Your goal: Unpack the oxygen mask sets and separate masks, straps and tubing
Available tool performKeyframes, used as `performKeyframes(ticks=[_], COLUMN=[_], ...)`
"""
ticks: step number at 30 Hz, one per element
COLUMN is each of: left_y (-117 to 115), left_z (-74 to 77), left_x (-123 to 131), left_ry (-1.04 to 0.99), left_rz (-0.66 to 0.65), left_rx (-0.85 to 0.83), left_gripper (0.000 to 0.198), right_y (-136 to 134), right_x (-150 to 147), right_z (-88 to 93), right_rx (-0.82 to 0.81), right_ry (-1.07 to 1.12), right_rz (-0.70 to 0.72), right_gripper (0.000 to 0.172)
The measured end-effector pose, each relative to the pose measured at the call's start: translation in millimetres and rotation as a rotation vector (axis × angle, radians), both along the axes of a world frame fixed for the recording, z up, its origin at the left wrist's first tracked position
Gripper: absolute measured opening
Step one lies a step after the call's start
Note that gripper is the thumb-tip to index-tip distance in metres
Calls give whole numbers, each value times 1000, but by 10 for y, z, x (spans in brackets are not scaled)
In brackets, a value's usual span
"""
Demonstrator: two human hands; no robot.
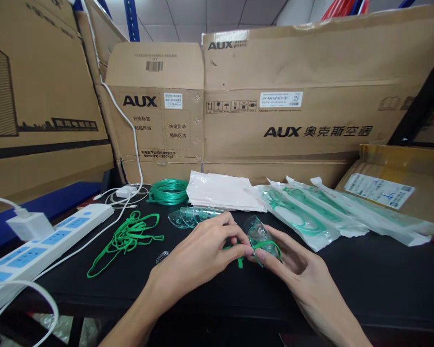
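Clear mask (pixel 256 231): up off the table (pixel 383 289), between the two hands near the front edge, probably where it is easiest to see and reach.
Green strap (pixel 240 262): looped across the mask, a short tail hanging under the left fingers.
Right hand (pixel 302 262): closed around the mask's side, thumb in front, apparently to steady the thin shell.
Left hand (pixel 210 243): fingertips pinched on the strap at the mask's edge, nearly meeting the right thumb; the exact grip is partly hidden.
Mask row (pixel 191 218): nested together just behind the left hand, presumably to save room.
Loose straps (pixel 130 236): tangled in a heap, left of the hands.
Tubing coil (pixel 169 192): wound up behind, likely against tangling.
Bagged sets (pixel 300 217): overlapping at the right, beyond the right hand.
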State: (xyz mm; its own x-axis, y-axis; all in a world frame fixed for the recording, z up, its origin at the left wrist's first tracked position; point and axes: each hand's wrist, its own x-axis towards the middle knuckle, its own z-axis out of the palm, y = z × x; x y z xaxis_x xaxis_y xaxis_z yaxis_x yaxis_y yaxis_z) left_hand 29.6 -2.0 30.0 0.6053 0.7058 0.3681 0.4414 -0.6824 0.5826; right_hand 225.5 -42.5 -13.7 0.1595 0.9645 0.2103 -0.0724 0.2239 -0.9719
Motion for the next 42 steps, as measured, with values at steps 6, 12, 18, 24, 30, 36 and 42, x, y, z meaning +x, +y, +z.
performKeyframes(ticks=[6, 12, 18, 24, 30, 36, 42], left_y=[-14, 82, 45, -3, -3, -28, -8], left_z=[20, -21, -2, -12, -63, -29, -36], left_x=[-62, -200, -199, -68, 2, -12, -63], left_ry=[97, 164, 135, 31, 45, 67, 130], left_rz=[19, 88, 107, 76, 9, -40, -9], left_rx=[-11, 23, 3, 44, -6, -11, -21], left_gripper=[23, 21, 21, 25, 24, 21, 21], right_y=[-18, 16, 18, 18, -21, -36, 22], right_x=[13, 62, 16, -7, -6, -5, 47], right_z=[-35, -83, -60, -48, -36, -9, -135], right_rx=[-60, -7, -27, 68, 67, 55, 104], right_ry=[67, 218, 111, -42, -98, -68, -30], right_rz=[8, -121, -87, -20, 17, -54, -273], right_gripper=[58, 64, 61, 44, 45, 51, 55])
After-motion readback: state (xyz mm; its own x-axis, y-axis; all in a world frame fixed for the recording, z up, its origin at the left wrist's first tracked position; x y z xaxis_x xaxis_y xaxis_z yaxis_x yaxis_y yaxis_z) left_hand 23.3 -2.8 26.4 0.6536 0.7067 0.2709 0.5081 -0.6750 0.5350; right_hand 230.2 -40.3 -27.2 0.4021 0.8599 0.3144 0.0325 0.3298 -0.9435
